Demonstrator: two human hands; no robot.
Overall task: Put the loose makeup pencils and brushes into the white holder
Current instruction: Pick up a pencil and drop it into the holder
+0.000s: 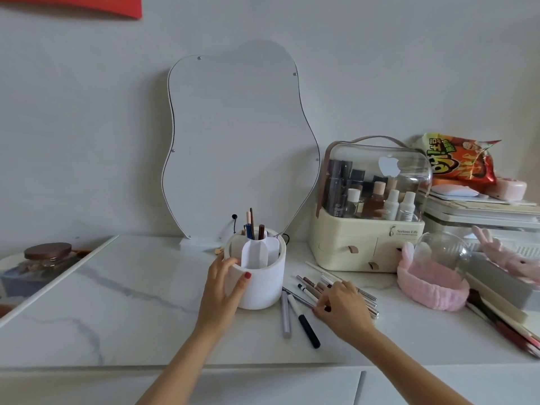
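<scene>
The white holder [257, 283] is standing upright mid-worktop [131, 302], a few pencils [253, 226] sticking up from it. The left hand [223, 283] is gripping its near-left wall. The right hand [340, 305] is pressing curled fingers onto the loose pencils [309, 283], which are lying slanted toward the back-left corner

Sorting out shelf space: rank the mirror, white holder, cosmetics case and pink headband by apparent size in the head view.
1. Mirror
2. Cosmetics case
3. White holder and pink headband look alike; the holder is nearer, so unranked.
</scene>
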